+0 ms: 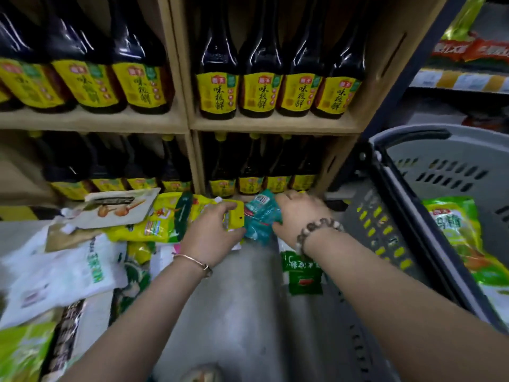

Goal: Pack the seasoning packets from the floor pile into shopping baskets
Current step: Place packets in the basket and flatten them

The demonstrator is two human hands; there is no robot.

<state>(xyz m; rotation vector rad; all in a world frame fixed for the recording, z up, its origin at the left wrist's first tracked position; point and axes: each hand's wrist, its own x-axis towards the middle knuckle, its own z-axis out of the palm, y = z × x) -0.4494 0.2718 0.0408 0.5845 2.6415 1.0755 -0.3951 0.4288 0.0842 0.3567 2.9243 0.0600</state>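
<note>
Left of the basket [440, 154], the left hand [212, 230] pinches a yellow packet [236, 220] and the right hand [297, 213] clutches a teal packet [260, 220], both seemingly gathered for loading.

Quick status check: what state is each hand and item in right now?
left hand: grips the yellow packet
right hand: grips the teal packet
grey basket: holds a green packet
packet pile: on the floor, unpacked
bottles: upright on shelves

My fingers [232, 207] are on glossy, crinkly plastic packets [261, 213]; the grey basket [429, 172] is matt plastic, and the shelf [190, 122] looks like raw cardboard.
</note>
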